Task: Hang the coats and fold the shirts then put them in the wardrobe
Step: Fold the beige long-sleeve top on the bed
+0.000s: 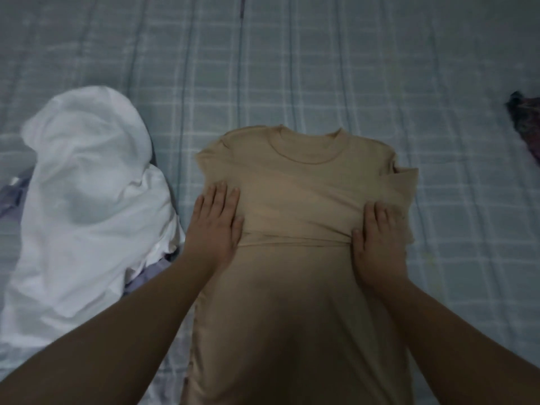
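Two hands flat, fingers straight, gripping nothing: left hand (214,222) and right hand (377,241) press one tan shirt (295,185) on bed (321,68); one white garment (87,200) beside.

Two arms enter from the bottom corners of the head view, both bare from the picture's edge to the fingertips: no sleeve, cuff or glove shows on either. The left hand (214,222) carries no ring, and its wrist has no watch, band or bracelet. Its nails are short, pale and unpainted. The right hand (377,244) is likewise unadorned, with no ring or strap in sight; its nails are too blurred to judge. The forearms are smooth, with no marks or tattoos to be seen in the dim light.
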{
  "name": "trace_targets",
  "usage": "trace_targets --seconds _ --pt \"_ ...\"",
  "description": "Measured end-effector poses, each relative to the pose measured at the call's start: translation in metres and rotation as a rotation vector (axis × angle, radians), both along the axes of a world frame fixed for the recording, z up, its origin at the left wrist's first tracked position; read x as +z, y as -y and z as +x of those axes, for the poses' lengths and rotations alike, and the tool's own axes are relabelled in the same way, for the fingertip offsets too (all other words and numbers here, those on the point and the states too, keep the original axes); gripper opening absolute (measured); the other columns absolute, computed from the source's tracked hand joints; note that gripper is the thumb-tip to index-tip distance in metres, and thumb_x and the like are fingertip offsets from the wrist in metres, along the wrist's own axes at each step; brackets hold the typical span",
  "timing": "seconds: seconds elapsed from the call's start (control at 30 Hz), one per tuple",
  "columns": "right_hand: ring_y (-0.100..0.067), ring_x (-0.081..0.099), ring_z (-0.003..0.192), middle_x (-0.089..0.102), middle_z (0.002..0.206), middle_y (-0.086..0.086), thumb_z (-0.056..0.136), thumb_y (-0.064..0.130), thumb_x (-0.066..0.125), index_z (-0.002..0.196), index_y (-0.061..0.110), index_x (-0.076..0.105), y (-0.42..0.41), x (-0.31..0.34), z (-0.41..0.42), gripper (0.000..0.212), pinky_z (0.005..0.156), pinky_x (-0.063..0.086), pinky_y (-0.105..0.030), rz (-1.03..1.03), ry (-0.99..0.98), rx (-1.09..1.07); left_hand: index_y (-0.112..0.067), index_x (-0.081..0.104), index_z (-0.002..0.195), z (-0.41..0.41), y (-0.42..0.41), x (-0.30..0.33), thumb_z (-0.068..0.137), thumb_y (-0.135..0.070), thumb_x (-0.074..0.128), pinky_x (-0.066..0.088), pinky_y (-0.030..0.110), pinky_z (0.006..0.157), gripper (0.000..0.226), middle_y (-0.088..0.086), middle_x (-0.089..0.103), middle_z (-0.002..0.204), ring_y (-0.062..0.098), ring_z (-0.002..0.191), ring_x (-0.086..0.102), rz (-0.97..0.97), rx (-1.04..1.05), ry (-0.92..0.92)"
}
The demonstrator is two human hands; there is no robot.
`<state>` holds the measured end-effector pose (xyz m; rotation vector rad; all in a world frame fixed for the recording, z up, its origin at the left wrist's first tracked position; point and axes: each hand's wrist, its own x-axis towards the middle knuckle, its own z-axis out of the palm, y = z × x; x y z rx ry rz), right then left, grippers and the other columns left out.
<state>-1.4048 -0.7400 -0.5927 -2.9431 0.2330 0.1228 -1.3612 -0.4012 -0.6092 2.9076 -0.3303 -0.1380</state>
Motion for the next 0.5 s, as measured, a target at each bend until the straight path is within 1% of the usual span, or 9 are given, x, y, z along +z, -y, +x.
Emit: trace_targets --seconds 0.07,0.17,0.23,0.33,0.4,0.43,0.47,0.5 --pt "-0.042 0.031 0.141 0.036 0.152 -0.024 0.097 0.032 0.035 0.148 0.002 0.035 -0.006 0.008 -0.016 0.060 0.116 0.026 -0.054 0.070 0.043 0.005 -0.011 0.032 0.152 -0.015 0.000 0.006 0.100 -0.035 0.034 0.019 0.049 0.119 0.057 0.018 0.032 0.156 0.037 0.145 0.026 -0.020 0.001 0.004" --pt "-0.043 0.030 0.140 0.036 0.152 -0.024 0.093 0.025 0.042 0.146 0.003 0.039 -0.011 0.019 -0.066 0.057 0.115 0.025 -0.059 0.100 0.045 0.073 -0.008 0.035 0.150 -0.064 -0.004 0.009 0.098 -0.029 0.043 0.021 0.052 0.118 0.057 0.021 0.034 0.154 0.039 0.144 0.027 -0.065 -0.035 0.008" --pt "-0.044 0.030 0.140 0.037 0.152 -0.024 0.093 0.025 0.044 0.146 0.005 0.041 -0.008 0.021 -0.110 0.057 0.116 0.026 -0.057 0.092 -0.015 0.102 -0.007 0.034 0.151 -0.110 -0.010 0.010 0.096 -0.029 0.045 0.021 0.051 0.118 0.060 0.021 0.034 0.155 0.039 0.145 0.024 -0.097 -0.015 -0.039" --pt "-0.039 0.029 0.142 0.033 0.155 -0.020 0.093 0.027 0.042 0.151 0.009 0.035 0.000 0.022 -0.180 0.061 0.115 0.026 -0.054 0.047 -0.135 0.062 -0.006 0.034 0.150 -0.184 -0.019 0.012 0.096 -0.033 0.042 0.021 0.047 0.119 0.061 0.022 0.032 0.155 0.038 0.146 0.024 -0.127 0.026 -0.106" --pt "-0.038 0.033 0.140 0.034 0.154 -0.022 0.092 0.019 0.050 0.149 0.008 0.037 0.008 0.025 -0.216 0.060 0.114 0.031 -0.054 0.116 -0.119 -0.022 -0.006 0.034 0.150 -0.228 -0.028 0.013 0.094 -0.030 0.050 0.021 0.042 0.120 0.063 0.021 0.030 0.156 0.035 0.145 0.025 -0.212 0.125 -0.157" --pt "-0.037 0.035 0.138 0.036 0.153 -0.021 0.090 0.014 0.055 0.149 0.008 0.038 0.013 0.025 -0.233 0.061 0.113 0.033 -0.052 0.184 -0.132 -0.110 -0.006 0.035 0.149 -0.248 -0.033 0.014 0.090 -0.027 0.056 0.025 0.042 0.118 0.066 0.020 0.032 0.155 0.034 0.143 0.029 -0.278 0.222 -0.202" --pt "-0.035 0.040 0.133 0.041 0.149 -0.019 0.086 0.010 0.058 0.146 0.010 0.041 0.015 0.028 -0.247 0.062 0.111 0.037 -0.050 0.268 -0.140 -0.191 -0.007 0.037 0.147 -0.265 -0.035 0.018 0.086 -0.024 0.062 0.033 0.045 0.113 0.068 0.018 0.039 0.150 0.034 0.136 0.038 -0.351 0.313 -0.246" --pt "-0.034 0.048 0.124 0.050 0.139 -0.017 0.082 0.010 0.057 0.140 0.011 0.045 0.015 0.032 -0.258 0.060 0.105 0.043 -0.049 0.367 -0.147 -0.284 -0.008 0.041 0.143 -0.277 -0.035 0.027 0.082 -0.024 0.064 0.042 0.047 0.104 0.067 0.016 0.049 0.140 0.033 0.126 0.048 -0.416 0.398 -0.292"
